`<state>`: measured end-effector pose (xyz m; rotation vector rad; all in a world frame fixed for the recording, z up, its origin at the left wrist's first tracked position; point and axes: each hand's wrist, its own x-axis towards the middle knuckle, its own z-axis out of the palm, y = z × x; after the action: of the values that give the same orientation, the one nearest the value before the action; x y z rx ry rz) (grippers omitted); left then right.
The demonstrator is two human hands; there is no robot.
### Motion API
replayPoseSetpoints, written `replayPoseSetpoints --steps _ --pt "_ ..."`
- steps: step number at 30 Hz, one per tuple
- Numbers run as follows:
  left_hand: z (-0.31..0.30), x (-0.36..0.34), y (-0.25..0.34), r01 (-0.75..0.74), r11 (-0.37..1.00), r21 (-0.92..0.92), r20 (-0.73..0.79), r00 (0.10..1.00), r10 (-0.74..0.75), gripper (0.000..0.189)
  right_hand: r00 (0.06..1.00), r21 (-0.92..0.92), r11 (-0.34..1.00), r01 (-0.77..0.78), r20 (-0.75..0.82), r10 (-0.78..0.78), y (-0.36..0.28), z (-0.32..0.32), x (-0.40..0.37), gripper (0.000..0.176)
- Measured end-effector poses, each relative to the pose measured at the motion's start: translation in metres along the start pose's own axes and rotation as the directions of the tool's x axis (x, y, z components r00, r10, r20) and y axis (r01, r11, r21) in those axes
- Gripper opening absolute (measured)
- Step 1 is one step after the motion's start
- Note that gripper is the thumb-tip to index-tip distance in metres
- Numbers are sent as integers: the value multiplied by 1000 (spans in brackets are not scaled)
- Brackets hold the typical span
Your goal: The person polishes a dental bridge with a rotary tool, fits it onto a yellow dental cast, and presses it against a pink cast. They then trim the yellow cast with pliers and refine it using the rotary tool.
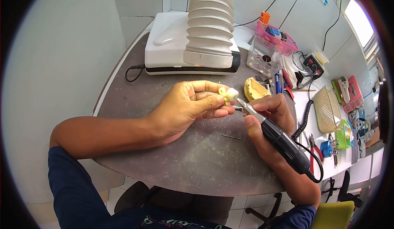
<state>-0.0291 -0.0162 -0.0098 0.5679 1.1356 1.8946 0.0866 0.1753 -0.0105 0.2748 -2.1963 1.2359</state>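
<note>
- The grey table [176, 171] fills the middle of the view; the clock directions below start from its centre.
- The white machine [164, 46] stands at twelve o'clock, a black strip along its lower front.
- The thick ribbed hose [210, 30] stands upright at the machine's front.
- The pink basket [288, 46] sits between one and two o'clock, holding bottles and an orange box.
- The beige basket [327, 116] is at three o'clock, beyond the table's edge.
- The clear box [262, 48] lies just beside the pink basket, on its seven o'clock side.
- The left hand [188, 102] comes in from nine o'clock; its thumb and index finger pinch the small piece, and the other fingers curl loosely behind it.
- The right hand [282, 113] comes in from four o'clock, its fingers and thumb wrapped around the drill's front part.
- The drill [283, 141], silver in front and black behind, points towards ten o'clock; its tip is right at the small piece, though I cannot tell whether they touch.
- The red-handled pliers [315, 152] rest between three and four o'clock.
- The tooth mold [256, 93], pale yellow, lies at two o'clock.
- The small piece [231, 93], white and yellow, is held above the table towards two o'clock.
- The thin metal pin [232, 137] lies at four o'clock.
</note>
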Motion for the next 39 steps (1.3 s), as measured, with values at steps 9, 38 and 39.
replayPoseSetpoints --steps 9,38,39 --pt "-1 0 -1 -13 1000 -28 -3 1000 13 23 1000 27 999 -22 -9 23 1 1 1 30" --pt "2 -1 -1 5 998 66 13 1000 -6 27 1000 50 999 -7 4 6 4 4 -1 30" --pt "2 0 -1 5 998 66 14 1000 -6 27 1000 93 996 18 -5 -18 4 5 -1 29"
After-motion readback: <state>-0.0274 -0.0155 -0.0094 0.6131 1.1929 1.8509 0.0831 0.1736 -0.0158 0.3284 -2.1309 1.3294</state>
